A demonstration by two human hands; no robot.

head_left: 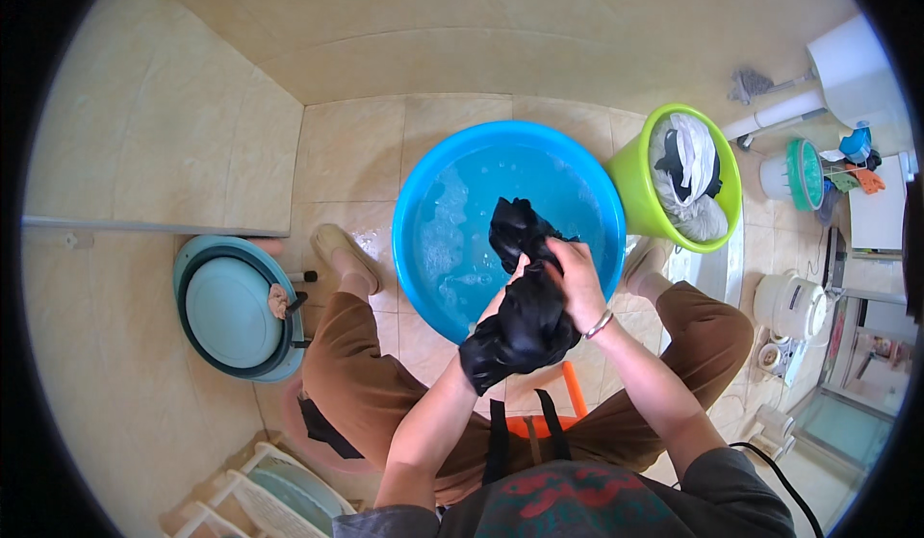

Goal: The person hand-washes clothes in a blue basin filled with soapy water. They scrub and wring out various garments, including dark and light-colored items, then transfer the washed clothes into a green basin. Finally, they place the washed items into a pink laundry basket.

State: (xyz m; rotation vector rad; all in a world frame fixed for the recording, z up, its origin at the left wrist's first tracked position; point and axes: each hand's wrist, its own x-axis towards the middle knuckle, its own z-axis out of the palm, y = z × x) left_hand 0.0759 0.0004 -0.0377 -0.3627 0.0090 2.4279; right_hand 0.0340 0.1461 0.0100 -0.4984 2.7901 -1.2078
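A wet-looking black cloth garment [529, 317] is bunched between my two hands above a large round blue basin [404, 249]. My right hand [578, 283], with a bangle at the wrist, grips the cloth from the right side, fingers closed over its upper part. Cloth covers most of my left hand [510, 286]; only its thumb side shows, pressed against the garment from the left. Part of the garment drapes over my left wrist. Water with patches of white foam [452, 220] lies in the basin.
A lime-green bucket [630, 172] holding white and dark laundry touches the basin's right side. Light-blue folding basins [231, 312] lean at the left wall. A cream plastic rack [260, 490] stands lower left. Farther right are a white-and-green bucket [804, 174] and a white appliance [789, 305].
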